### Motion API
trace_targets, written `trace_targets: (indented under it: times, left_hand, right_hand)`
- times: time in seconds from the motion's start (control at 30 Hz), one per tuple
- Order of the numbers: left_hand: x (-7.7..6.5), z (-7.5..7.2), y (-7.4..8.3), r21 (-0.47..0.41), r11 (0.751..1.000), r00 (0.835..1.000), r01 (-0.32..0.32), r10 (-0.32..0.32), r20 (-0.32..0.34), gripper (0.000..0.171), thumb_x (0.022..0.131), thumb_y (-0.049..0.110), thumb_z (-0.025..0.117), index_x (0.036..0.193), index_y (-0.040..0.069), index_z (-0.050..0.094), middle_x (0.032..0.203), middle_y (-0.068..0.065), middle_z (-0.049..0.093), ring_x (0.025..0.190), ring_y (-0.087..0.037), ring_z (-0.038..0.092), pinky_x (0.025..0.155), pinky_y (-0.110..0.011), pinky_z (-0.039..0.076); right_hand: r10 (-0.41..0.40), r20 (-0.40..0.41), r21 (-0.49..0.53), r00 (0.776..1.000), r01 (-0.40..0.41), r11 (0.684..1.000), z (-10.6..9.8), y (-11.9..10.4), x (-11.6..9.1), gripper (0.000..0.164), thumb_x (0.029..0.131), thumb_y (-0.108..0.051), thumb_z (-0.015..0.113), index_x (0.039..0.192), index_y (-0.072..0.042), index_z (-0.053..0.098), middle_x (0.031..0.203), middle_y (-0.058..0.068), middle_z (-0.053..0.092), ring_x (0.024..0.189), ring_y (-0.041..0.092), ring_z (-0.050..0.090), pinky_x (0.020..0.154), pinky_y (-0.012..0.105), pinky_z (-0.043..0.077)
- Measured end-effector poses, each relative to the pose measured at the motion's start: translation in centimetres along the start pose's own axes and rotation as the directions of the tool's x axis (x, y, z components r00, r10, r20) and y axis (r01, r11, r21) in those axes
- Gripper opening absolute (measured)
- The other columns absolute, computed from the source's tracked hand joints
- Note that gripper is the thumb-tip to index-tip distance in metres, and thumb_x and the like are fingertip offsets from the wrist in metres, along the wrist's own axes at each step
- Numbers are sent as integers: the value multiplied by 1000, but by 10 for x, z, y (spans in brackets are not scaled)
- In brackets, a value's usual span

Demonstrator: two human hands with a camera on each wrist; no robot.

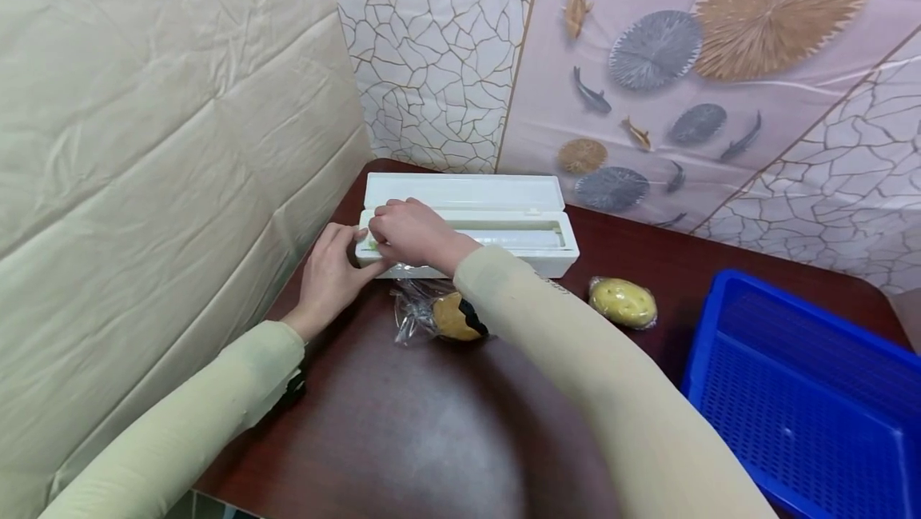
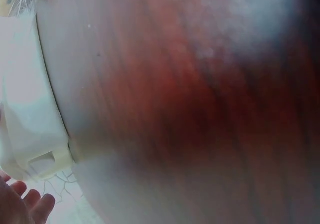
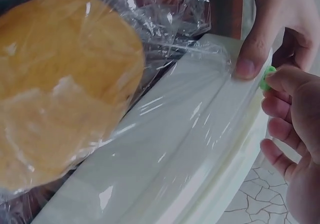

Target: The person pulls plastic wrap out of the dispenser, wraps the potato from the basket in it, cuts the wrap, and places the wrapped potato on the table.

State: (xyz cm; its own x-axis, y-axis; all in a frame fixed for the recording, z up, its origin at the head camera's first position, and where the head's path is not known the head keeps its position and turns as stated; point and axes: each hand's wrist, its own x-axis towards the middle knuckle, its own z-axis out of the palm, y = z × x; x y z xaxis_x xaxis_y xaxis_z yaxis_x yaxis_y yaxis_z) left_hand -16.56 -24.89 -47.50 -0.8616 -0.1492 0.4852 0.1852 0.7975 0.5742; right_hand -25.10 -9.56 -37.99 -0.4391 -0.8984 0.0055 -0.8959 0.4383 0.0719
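Note:
A white cling film dispenser (image 1: 468, 263) lies on the table with its lid (image 1: 464, 191) raised; a roll of film (image 1: 511, 239) shows inside. My left hand (image 1: 331, 279) holds its left end, and the thumb (image 3: 247, 67) presses on the film at the front edge. My right hand (image 1: 417, 235) crosses in front of the left and pinches a small green slider (image 3: 267, 78) at that same end. Clear film (image 3: 200, 104) stretches over the dispenser's front to a yellow-brown potato (image 3: 65, 84), which lies close before it, partly covered by loose film. The right sleeve hides some of this potato in the head view.
A second potato (image 1: 623, 302), wrapped in film, rests right of the dispenser. Further right stands a blue basket (image 1: 708, 327) with perforated sides. Cloth-covered walls (image 1: 180, 119) border the dark red-brown table (image 1: 403, 423) at the left and back.

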Motion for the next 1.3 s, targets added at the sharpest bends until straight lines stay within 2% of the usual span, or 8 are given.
trace_targets:
  times: [0.23, 0.47, 0.67, 0.97, 1.13, 1.3]
  left_hand:
    - [0, -1, 0, 29, 999, 1000, -13, 13, 4, 60, 78, 33, 97, 120, 1, 70, 112, -14, 61, 104, -37, 61, 89, -52, 52]
    - [0, -2, 0, 36, 999, 1000, -16, 16, 1, 59, 78, 36, 97, 118, 2, 70, 111, -13, 61, 103, -36, 61, 87, -53, 53]
    - [0, -2, 0, 55, 998, 1000, 2, -4, 31, 59, 80, 34, 96, 120, 1, 69, 114, -14, 60, 106, -36, 59, 89, -53, 53]
    - [1, -3, 6, 69, 998, 999, 8, -12, 52, 61, 80, 41, 95, 120, 2, 69, 113, -13, 61, 105, -35, 59, 88, -52, 53]
    - [1, -4, 6, 79, 997, 998, 9, -14, 55, 60, 80, 41, 95, 117, 2, 67, 113, -15, 61, 104, -36, 59, 88, -53, 53]
    - [-1, -6, 4, 83, 996, 998, 17, -22, 57, 60, 81, 40, 95, 117, 1, 66, 114, -16, 61, 105, -37, 59, 89, -54, 52]
  right_hand:
    - [-22, -7, -30, 1000, 22, 999, -1, 6, -9, 10, 103, -20, 67, 98, -14, 73, 101, 2, 71, 102, 23, 68, 86, 44, 56]
    - [-66, -16, -64, 998, 65, 996, 2, 7, -12, 13, 106, -22, 65, 106, -12, 74, 106, 3, 70, 104, 24, 68, 92, 44, 55]
    - [-77, -39, -104, 996, 73, 992, 4, 8, -14, 13, 103, -18, 65, 109, -11, 74, 106, 4, 70, 102, 26, 70, 90, 44, 56]
    - [-55, 6, -77, 998, 56, 995, 3, 14, -20, 8, 100, -14, 64, 102, -10, 71, 102, 5, 68, 93, 25, 70, 83, 44, 58]
    - [-64, 8, -32, 998, 64, 997, 1, 26, -34, 2, 95, -10, 69, 95, -8, 68, 96, 7, 65, 86, 26, 67, 82, 44, 57]
    - [-81, 4, -3, 997, 81, 997, -2, 38, -51, 9, 94, -5, 67, 87, -8, 64, 90, 7, 62, 81, 27, 63, 80, 44, 56]
